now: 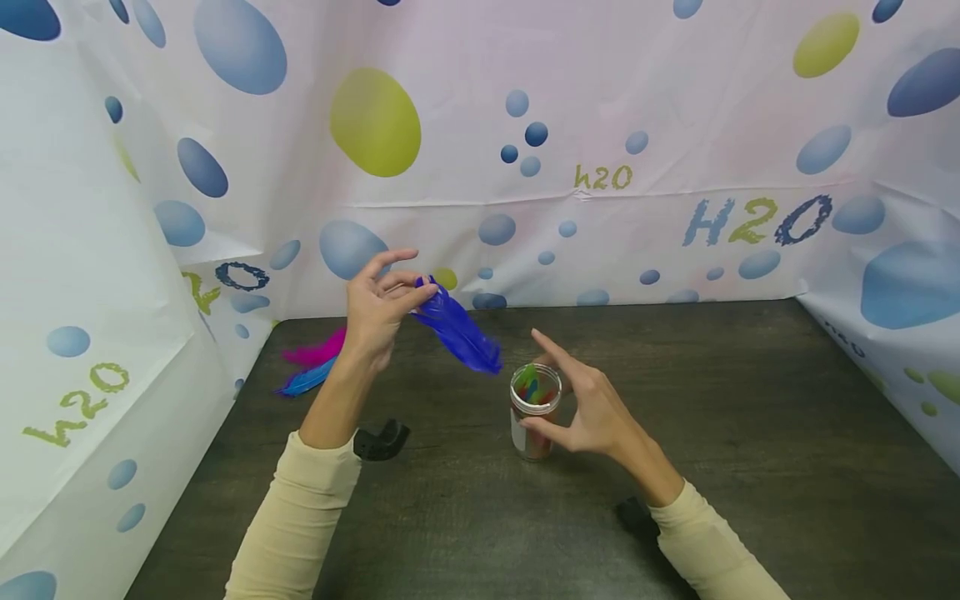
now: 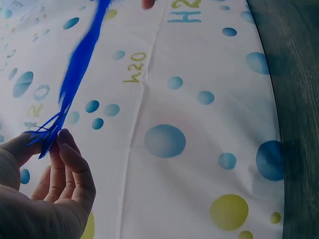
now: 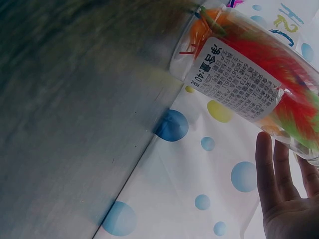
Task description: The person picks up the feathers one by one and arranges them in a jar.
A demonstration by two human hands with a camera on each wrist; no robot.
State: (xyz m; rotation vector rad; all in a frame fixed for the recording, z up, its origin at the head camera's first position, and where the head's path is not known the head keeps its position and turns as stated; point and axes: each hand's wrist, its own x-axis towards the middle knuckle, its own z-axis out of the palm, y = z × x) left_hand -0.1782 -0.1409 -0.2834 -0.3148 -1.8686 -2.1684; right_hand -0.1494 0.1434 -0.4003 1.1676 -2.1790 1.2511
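Fingers of left hand (image 1: 373, 315): thumb and fingertips pinch the blue feather (image 1: 459, 329) by one end; index extended clear of it.
Fingers of right hand (image 1: 591, 407): curved round the jar (image 1: 532, 423), thumb at its near side, others on the far side; index raised.
Jar: upright on bench (image 1: 750, 417), open at top; clear wall, white label (image 3: 237, 78) with print, "40" legible.
Jar contents: feathers, red, green, orange and some blue; number cannot be told.
Blue feather: in the air, slanting down from left hand to right; lower end near jar rim, outside it.
Loose feathers: pink (image 1: 317, 351), light blue (image 1: 306, 380), side by side at back left of bench.
Count: jar 1; label 1; loose colours 2; hands 2.
Arm pose: left raised above bench; right reaching in from near right, low, level with jar.
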